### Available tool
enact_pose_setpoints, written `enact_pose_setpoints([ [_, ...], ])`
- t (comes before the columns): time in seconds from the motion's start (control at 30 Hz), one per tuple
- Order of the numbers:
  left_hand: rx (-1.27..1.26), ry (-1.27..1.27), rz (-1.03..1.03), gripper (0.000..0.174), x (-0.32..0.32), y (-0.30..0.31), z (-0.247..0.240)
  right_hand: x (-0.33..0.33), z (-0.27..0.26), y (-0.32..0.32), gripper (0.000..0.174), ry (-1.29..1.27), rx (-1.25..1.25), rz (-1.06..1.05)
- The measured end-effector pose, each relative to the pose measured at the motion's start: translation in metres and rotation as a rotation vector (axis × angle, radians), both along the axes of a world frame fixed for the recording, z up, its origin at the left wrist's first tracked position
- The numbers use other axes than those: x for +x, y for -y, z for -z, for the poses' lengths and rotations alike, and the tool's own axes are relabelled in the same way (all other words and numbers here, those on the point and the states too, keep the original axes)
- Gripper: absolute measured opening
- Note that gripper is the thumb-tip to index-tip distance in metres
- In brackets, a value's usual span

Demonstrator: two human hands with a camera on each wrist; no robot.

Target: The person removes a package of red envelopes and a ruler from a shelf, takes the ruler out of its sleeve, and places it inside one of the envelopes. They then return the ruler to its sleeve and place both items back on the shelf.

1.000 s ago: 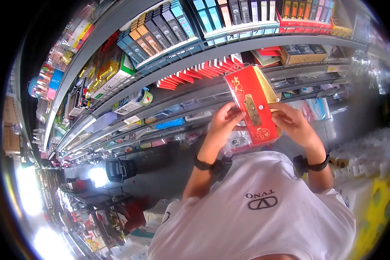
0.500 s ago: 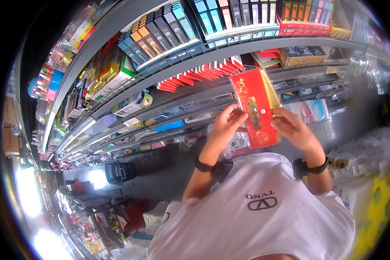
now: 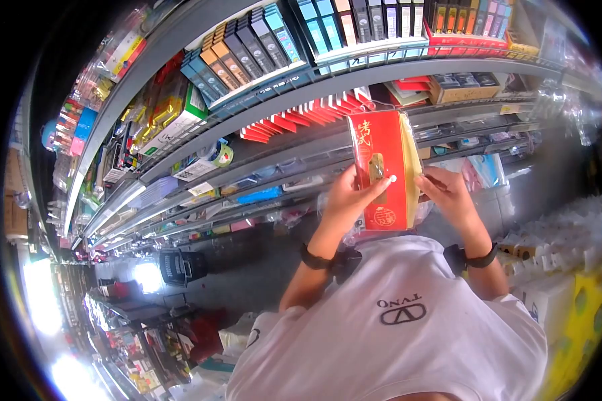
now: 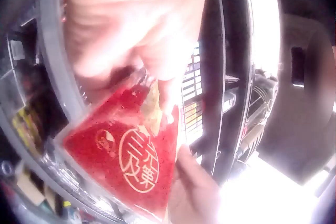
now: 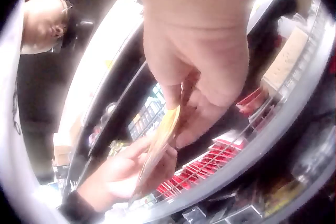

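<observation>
In the head view a red packet (image 3: pixel 394 160) with gold lettering, a gold-toned window and a small white round spot stands upright in front of the chest, a yellow strip along its right side. My left hand (image 3: pixel 346 202) grips its left side, thumb laid across the front and fingers behind. At the right edge, my right hand (image 3: pixel 450 192) pinches the yellow part between thumb and fingers. The left wrist view shows the packet's lower end (image 4: pixel 137 155) with a round gold stamp under shiny clear film. Nearly edge-on, the packet (image 5: pixel 167 129) appears in the right wrist view.
Behind the packet run shop shelves (image 3: pixel 354 70) with rows of boxed goods. A line of red packets (image 3: pixel 301 115) hangs just beyond it. A dark basket (image 3: pixel 182 266) is on the floor to the left, and yellow packaging (image 3: pixel 585 314) is at the lower right.
The packet has shifted slightly left and turned, showing more of its yellow side. My left thumb has slid across its front toward the white spot. My right hand stays at the right edge.
</observation>
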State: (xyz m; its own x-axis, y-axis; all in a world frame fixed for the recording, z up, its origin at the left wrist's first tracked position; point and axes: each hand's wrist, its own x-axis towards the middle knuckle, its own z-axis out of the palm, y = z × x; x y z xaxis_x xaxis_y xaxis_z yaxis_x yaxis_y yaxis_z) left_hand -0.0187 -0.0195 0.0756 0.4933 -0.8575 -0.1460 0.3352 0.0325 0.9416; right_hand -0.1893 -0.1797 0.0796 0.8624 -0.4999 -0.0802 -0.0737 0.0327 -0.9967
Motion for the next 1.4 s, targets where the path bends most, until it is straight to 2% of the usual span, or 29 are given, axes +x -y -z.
enact_pose_setpoints([
  [0.07, -0.031, 0.004, -0.059, 0.032, -0.003, 0.002, 0.000, 0.006, -0.009, -0.011, 0.027, 0.018, -0.018, 0.058],
  [0.17, -0.013, 0.072, -0.121, 0.032, -0.002, 0.002, 0.001, 0.005, -0.009, -0.017, 0.027, 0.021, -0.110, -0.025],
  [0.27, -0.031, 0.129, -0.150, 0.030, -0.003, 0.003, 0.001, 0.009, -0.015, -0.021, 0.025, 0.037, 0.170, 0.021],
  [0.43, 0.018, 0.126, -0.114, 0.025, -0.008, 0.001, -0.008, 0.014, -0.009, -0.018, 0.027, 0.040, 0.149, 0.050],
  [0.53, 0.073, 0.243, -0.115, 0.027, -0.013, 0.000, -0.008, 0.014, -0.001, -0.017, 0.030, 0.064, 0.151, 0.012],
  [0.63, -0.038, 0.321, -0.197, 0.027, -0.017, 0.002, -0.008, 0.014, 0.001, -0.018, 0.029, 0.094, 0.112, -0.013],
  [0.73, 0.127, 0.434, -0.111, 0.026, -0.018, -0.007, -0.011, 0.013, 0.002, -0.018, 0.028, 0.085, 0.142, 0.008],
  [0.93, 0.072, 0.352, 0.091, 0.027, -0.007, -0.015, -0.010, 0.011, 0.003, -0.016, 0.025, 0.128, 0.198, 0.032],
  [1.03, 0.060, 0.371, 0.091, 0.028, -0.007, -0.015, -0.013, 0.012, 0.002, -0.016, 0.024, 0.139, 0.220, 0.017],
  [1.13, 0.045, 0.275, 0.068, 0.026, -0.010, -0.014, -0.017, 0.012, 0.007, -0.015, 0.024, 0.155, 0.256, 0.000],
  [1.4, 0.043, 0.498, 0.075, 0.029, -0.011, -0.011, -0.004, 0.013, 0.011, -0.019, 0.018, 0.149, 0.150, 0.044],
])
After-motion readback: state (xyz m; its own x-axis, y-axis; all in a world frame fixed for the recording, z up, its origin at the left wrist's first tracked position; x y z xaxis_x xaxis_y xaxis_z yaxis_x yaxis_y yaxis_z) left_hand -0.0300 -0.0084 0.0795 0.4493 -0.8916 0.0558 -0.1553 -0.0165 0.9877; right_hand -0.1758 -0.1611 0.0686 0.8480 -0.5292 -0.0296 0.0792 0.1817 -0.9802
